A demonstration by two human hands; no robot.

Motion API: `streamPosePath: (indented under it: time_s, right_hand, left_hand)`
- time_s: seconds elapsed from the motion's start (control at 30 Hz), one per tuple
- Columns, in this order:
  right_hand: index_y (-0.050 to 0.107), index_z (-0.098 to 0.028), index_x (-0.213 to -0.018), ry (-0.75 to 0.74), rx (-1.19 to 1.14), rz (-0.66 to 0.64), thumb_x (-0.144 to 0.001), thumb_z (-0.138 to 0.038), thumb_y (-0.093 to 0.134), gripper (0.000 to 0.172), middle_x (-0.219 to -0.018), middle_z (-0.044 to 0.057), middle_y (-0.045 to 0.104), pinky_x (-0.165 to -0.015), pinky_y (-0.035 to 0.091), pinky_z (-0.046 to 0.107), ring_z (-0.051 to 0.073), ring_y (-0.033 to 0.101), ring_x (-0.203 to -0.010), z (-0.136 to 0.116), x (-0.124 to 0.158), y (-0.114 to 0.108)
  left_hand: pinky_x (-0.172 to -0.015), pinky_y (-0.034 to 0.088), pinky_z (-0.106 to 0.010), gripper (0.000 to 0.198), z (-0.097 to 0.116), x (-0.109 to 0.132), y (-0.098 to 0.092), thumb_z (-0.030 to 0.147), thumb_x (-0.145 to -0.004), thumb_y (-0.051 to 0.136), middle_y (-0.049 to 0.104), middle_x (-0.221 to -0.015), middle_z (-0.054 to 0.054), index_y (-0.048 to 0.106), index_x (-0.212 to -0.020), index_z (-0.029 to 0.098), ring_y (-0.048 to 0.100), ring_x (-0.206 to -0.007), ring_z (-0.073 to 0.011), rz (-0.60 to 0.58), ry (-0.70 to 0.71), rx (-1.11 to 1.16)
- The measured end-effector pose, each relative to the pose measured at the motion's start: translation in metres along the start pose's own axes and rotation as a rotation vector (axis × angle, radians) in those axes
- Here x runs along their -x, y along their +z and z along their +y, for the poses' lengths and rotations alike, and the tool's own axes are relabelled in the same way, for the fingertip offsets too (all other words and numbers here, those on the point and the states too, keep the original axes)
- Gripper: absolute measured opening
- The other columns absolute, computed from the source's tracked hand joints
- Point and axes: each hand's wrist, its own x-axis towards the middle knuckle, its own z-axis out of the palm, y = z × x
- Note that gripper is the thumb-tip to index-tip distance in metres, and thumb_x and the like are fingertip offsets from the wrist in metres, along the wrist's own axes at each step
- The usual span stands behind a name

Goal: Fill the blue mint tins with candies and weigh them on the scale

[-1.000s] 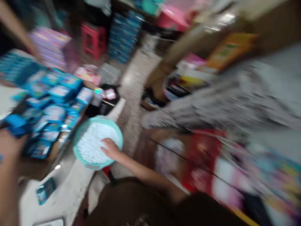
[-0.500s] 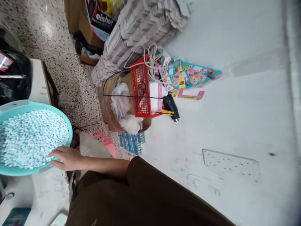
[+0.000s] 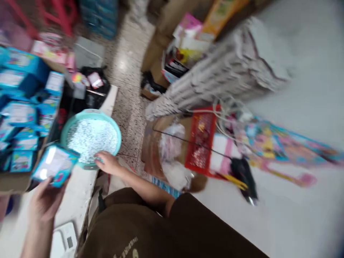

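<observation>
My left hand (image 3: 47, 202) grips a small blue box (image 3: 55, 165) with a pale, shiny front, tilted beside the carton at the left. The thumb lies on its front face; the other fingers are mostly behind it. My right hand (image 3: 107, 163) rests at the near rim of a turquoise basin (image 3: 118, 125). Its fingers are slightly bent and apart, over the many small white and pale blue pieces (image 3: 91, 138) filling the basin. I see nothing held in them. Motion blurs the picture.
An open carton (image 3: 16, 182) full of similar blue boxes stands at the left. A white scale-like device (image 3: 64, 238) lies on the white table (image 3: 77, 199). Beyond the speckled floor (image 3: 130, 132) are a red basket (image 3: 200, 143), a black heat gun (image 3: 244, 179) and tall paper stacks (image 3: 209, 68).
The view has swung left, bringing the carton of blue boxes into sight. My left hand has come into view with a blue box. My right hand stays at the basin's rim.
</observation>
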Motion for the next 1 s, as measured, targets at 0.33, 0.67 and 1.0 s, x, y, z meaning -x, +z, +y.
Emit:
streamPosePath:
  time_s: [0.33,0.67,1.0]
  right_hand:
    - [0.063,-0.018,-0.088,-0.238,0.218,-0.175,-0.086,-0.027,0.047,0.018,-0.092,0.008,0.066,-0.085,0.044,0.033,0.02,0.059,-0.09,0.021,-0.092,-0.054]
    - [0.06,-0.011,-0.109,-0.267,0.549,-0.378,-0.085,-0.028,0.051,0.03,-0.111,0.016,0.059,-0.097,0.037,0.039,0.027,0.05,-0.109,0.074,-0.14,-0.031]
    - [0.053,-0.015,-0.121,0.086,0.259,-0.308,-0.086,-0.041,0.045,0.044,-0.128,0.014,0.051,-0.107,0.025,0.039,0.027,0.039,-0.124,0.078,-0.139,0.037]
  left_hand:
    - [-0.092,0.051,-0.036,0.047,-0.048,0.046,0.027,0.019,-0.064,0.075,0.068,-0.104,-0.005,0.058,-0.108,0.019,0.064,-0.098,-0.0219,0.021,-0.117,0.571]
    - [-0.1,0.044,-0.04,0.047,-0.075,0.056,0.052,0.024,-0.058,0.079,0.069,-0.103,-0.008,0.064,-0.102,0.014,0.062,-0.103,-0.0238,0.228,0.102,0.487]
    - [-0.093,0.047,-0.047,0.057,-0.09,0.052,0.068,0.037,-0.052,0.081,0.069,-0.101,-0.012,0.065,-0.102,0.012,0.064,-0.097,-0.0291,0.533,0.115,0.182]
